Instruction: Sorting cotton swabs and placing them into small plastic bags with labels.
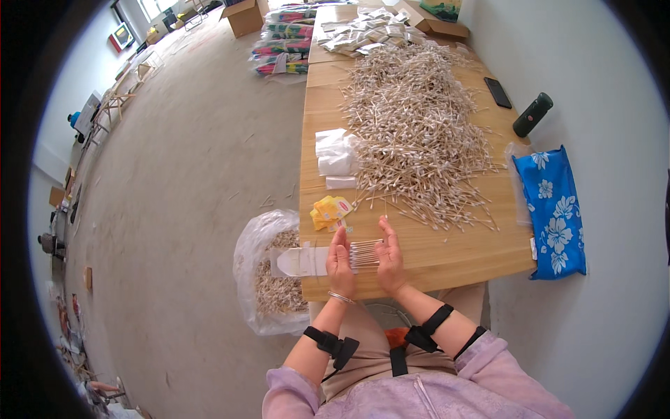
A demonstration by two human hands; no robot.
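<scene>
Near the table's front edge, a row of cotton swabs (365,254) lies crosswise between my two hands. My left hand (340,264) is upright at their left ends, its fingers straight and together. Against the right ends rests the palm of my right hand (390,260), with fingers pointing away from me. A flat whitish plastic pouch (301,262) lies beside my left hand and sticks out past the table's left edge. Just beyond my left fingertips are several yellow cards (328,211). A large heap of loose cotton swabs (419,126) covers the middle of the table.
White plastic bags (335,152) lie left of the heap, filled packets (370,31) at the far end. A phone (497,92), a dark green bottle (533,115) and a blue flowered bag (553,209) line the right side. A clear sack of swabs (279,279) stands on the floor.
</scene>
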